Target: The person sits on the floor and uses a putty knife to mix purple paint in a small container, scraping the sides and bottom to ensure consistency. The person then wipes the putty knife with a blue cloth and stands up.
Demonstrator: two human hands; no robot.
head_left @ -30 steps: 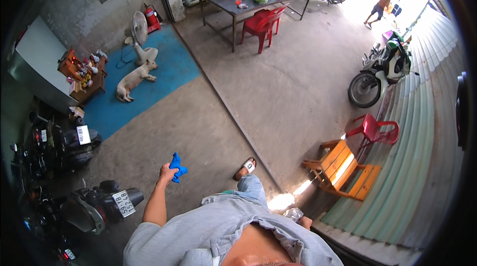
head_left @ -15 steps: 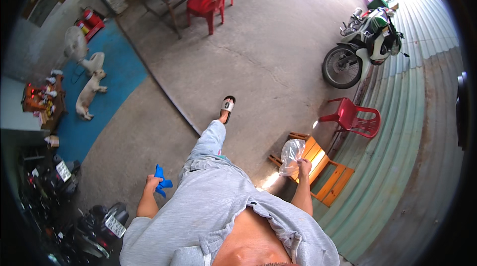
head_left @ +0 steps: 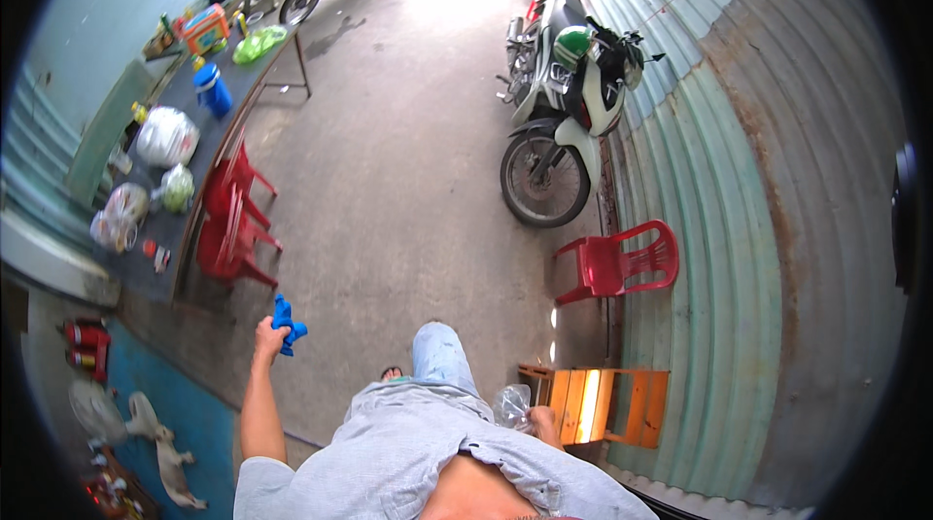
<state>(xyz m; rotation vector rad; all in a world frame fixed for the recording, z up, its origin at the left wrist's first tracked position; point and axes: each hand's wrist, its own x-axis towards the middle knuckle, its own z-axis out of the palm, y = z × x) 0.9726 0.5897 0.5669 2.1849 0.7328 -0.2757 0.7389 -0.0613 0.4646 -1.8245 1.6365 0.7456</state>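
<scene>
My left hand [head_left: 268, 337] is out to the left at the end of a stretched arm, closed round a bunched blue glove [head_left: 285, 328] whose tips stick out in several directions. Low at my right side, my right hand [head_left: 543, 419] grips a clear plastic bag [head_left: 511, 407], which hangs by my hip. Just beyond that hand stands a slatted wooden chair [head_left: 581, 407]. One knee in light blue jeans [head_left: 442, 355] is raised ahead of me; a foot [head_left: 392, 373] shows beside it.
On the left runs a long dark table [head_left: 199, 191] with bags and a blue jug [head_left: 212, 90], with red plastic chairs [head_left: 233, 246] along it. A motorbike [head_left: 554, 121] and a red chair [head_left: 604, 265] line the corrugated wall [head_left: 724, 267]. A dog [head_left: 175, 469] lies on blue flooring.
My view has turned left to right along the floor, and I have stepped forward. The table and motorbike now appear further left. Both hands keep their hold on the glove and bag.
</scene>
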